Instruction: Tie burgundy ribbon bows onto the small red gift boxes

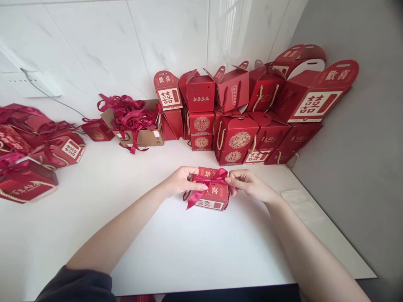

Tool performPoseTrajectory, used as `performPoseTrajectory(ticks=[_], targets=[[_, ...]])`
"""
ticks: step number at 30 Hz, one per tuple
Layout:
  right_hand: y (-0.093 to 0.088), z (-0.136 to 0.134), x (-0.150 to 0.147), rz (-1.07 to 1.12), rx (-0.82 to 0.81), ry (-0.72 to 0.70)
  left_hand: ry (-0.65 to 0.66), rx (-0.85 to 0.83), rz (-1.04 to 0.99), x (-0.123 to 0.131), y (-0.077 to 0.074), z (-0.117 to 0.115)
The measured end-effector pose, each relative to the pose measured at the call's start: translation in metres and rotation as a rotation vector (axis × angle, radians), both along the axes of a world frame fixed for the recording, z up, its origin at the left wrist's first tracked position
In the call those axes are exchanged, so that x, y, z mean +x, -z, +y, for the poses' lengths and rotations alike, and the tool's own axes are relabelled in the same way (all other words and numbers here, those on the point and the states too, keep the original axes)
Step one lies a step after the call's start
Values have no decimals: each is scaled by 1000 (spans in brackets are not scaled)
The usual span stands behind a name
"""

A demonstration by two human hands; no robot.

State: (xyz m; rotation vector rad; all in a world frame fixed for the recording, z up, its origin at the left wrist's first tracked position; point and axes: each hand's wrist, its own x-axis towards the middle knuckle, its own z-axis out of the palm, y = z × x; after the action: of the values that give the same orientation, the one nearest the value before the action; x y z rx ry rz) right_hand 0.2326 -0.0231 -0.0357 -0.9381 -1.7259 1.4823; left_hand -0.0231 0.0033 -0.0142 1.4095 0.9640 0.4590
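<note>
Two bare hands are working on one small red gift box (211, 197), which sits on the white table (176, 251) just short of the stacked goods. The left hand (181, 181) and right hand (248, 185) are both closed narrowly, with the right fingertips (231, 180) and the left fingers pinching a dark red ribbon (208, 179) tied over the box top. One ribbon tail (192, 200) hangs toward the near left.

We judge the box to be light, thin card: stiff on its flat faces, but liable to dent at the corners. We assess the ribbon as soft and slippery. Best hold: the knot for the ribbon, the side walls for the box.

Working room extends toward the near table edge. Along the far side stand stacked red boxes (239, 126). Far left sits a cardboard carton (147, 138) holding loose ribbon (132, 119), and further left lies a heap of ribboned boxes (59, 153). A folded white cloth (300, 205) lies by the right table edge.
</note>
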Motion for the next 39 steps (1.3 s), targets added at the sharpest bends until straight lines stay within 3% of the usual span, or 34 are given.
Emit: performPoseTrajectory(ticks=[8, 15, 25, 31, 33, 37, 39], targets=[[5, 7, 5, 26, -24, -49, 19, 9, -3, -1, 2, 6], [-3, 0, 6, -29, -151, 4, -118, 64, -22, 4, 7, 0], [-4, 3, 11, -45, -158, -179, -157, 38, -62, 5, 8, 1], [-8, 7, 32, -144, -236, -328, -4, 13, -79, 4, -1, 0], [-13, 8, 41, -105, -176, -242, 21, 17, -52, 3, -4, 1], [-16, 8, 35, 63, 90, 196, 67, 40, -20, 4, -6, 1], [-15, 6, 22, 59, 136, 222, 83, 39, -6, 4, -6, 0]])
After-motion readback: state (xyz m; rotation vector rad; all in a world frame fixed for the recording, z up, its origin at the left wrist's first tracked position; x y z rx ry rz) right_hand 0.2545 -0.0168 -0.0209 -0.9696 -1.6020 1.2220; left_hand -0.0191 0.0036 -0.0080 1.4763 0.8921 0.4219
